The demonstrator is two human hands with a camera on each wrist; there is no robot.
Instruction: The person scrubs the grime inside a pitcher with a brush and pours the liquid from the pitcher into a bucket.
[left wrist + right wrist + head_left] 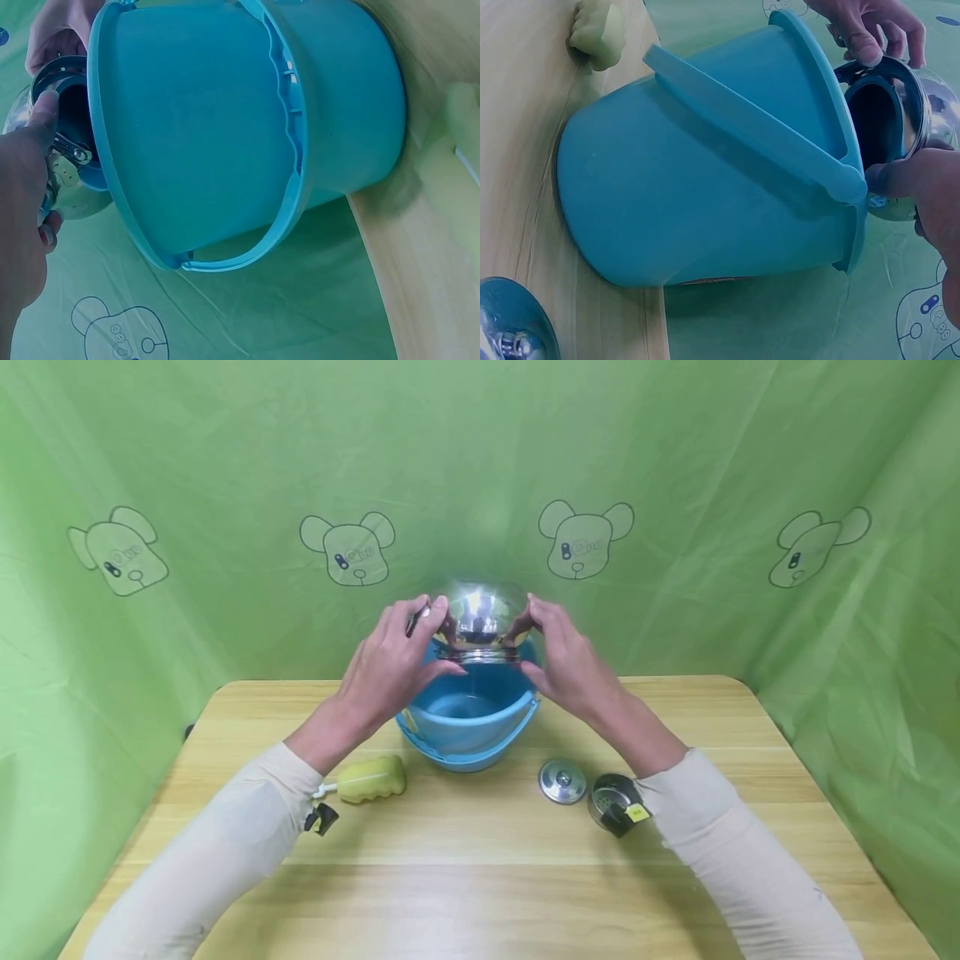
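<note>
A shiny steel teapot (480,610) is held upside down over a light blue bucket (468,747), its opening facing down into it. My left hand (386,652) grips the teapot's left side, with the thumb at the rim. On the opposite side my right hand (573,664) holds it, thumb at the rim and fingers against the rounded body. The right wrist view shows the teapot's dark opening (876,124) right at the bucket's edge, with both hands around the pot.
A yellow sponge brush (371,779) lies left of the bucket on the wooden table (450,877). To the right are a round steel lid (562,781) and a steel strainer (609,795), partly covered by a black wrist device. A green curtain (480,460) hangs behind.
</note>
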